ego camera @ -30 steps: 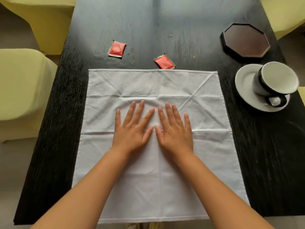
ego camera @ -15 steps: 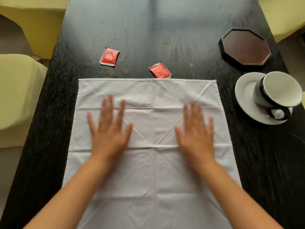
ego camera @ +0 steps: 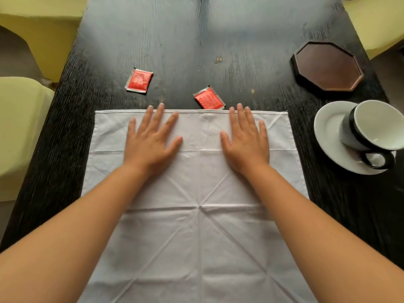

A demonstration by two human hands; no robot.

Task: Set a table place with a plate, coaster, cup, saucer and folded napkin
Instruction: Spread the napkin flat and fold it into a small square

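A white cloth napkin (ego camera: 196,237) lies spread flat and creased on the dark wooden table (ego camera: 196,40). My left hand (ego camera: 150,141) and my right hand (ego camera: 246,141) press flat on its far part, fingers spread, fingertips at the far hem. At the right a white saucer (ego camera: 328,132) carries a cup (ego camera: 371,125), black outside and white inside, tilted on its side with the handle toward me. Beyond it sits a dark octagonal coaster (ego camera: 328,66). No plate is in view.
Two red sachets lie past the napkin's far edge, one sachet (ego camera: 139,80) at the left and the other sachet (ego camera: 208,100) touching the hem. Yellow-green chairs (ego camera: 19,132) stand at the left and at both far corners.
Both hands slid from the napkin's middle, first apart sideways, then forward to its far edge. The view has shifted closer to the table.
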